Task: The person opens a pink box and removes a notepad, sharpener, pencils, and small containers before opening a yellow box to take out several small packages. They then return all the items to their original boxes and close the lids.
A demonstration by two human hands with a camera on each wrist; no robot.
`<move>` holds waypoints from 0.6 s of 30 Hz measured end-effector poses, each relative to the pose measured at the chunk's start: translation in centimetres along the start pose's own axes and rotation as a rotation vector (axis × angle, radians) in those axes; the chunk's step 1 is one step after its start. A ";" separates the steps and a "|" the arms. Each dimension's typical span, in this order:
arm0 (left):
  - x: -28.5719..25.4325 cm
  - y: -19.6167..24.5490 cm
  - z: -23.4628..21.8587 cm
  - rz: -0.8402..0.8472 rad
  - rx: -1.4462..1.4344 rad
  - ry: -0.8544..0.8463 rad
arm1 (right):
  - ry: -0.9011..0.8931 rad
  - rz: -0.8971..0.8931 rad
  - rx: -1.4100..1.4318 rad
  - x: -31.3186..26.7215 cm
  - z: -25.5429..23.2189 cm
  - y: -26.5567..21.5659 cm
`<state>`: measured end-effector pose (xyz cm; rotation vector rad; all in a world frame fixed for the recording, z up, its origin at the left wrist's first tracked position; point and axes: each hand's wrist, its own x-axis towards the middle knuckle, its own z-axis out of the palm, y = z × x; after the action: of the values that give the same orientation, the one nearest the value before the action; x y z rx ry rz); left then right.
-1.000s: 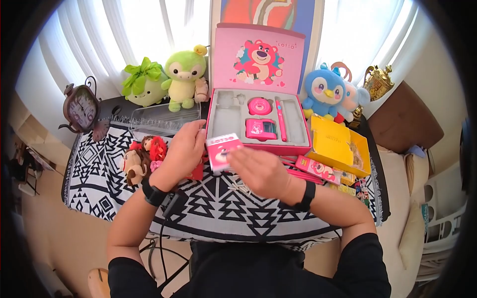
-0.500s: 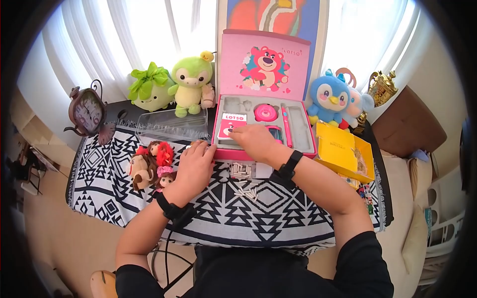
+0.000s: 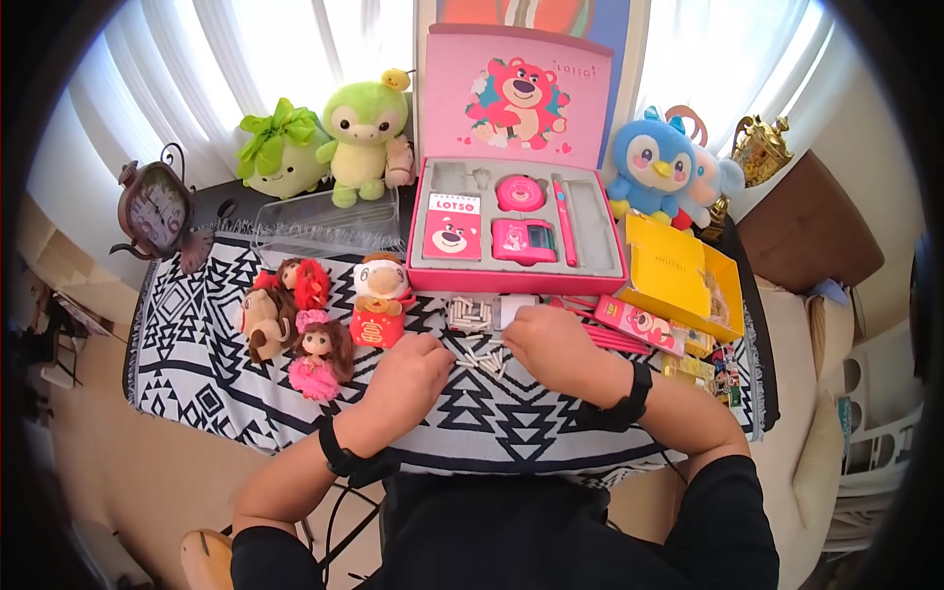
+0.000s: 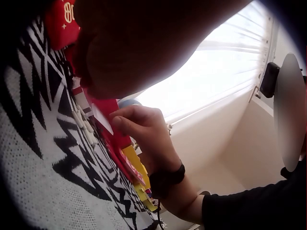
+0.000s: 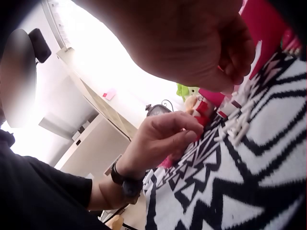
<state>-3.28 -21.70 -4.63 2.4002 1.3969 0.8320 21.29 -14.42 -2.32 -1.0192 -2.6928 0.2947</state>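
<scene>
My left hand hovers at the near side of a scatter of short white sticks. Its fingers are loosely curled, and nothing shows between thumb and forefinger in the right wrist view. Opposite it, my right hand has relaxed, bent fingers, their tips close by the white lid of a small box filled with similar sticks. Behind them stands a pink gift box, its lid raised. A Lotso notepad, a round pink case, a pink sharpener and a pen lie in its grey insert.
Left of the sticks are a red-robed plush and several small dolls. Pink pencils, a pink carton and a yellow box lie on the right. Larger plush toys and a clock stand behind.
The notepad went from my hands into the left slot of the pink box, and my right hand let it go. Both hands then drew back toward the white sticks.
</scene>
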 end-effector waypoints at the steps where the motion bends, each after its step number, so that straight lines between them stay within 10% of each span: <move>1: 0.0 0.2 0.6 -0.004 -0.008 -0.006 | -0.008 0.005 0.004 -0.5 0.4 -0.1; 18: 0.7 0.6 2.1 -0.043 0.072 -0.132 | -0.071 0.021 -0.109 0.0 2.2 -1.4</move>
<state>-1.34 -21.20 -5.82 2.4197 1.4447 0.6109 19.72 -15.68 -4.02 -1.0872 -2.7898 0.1935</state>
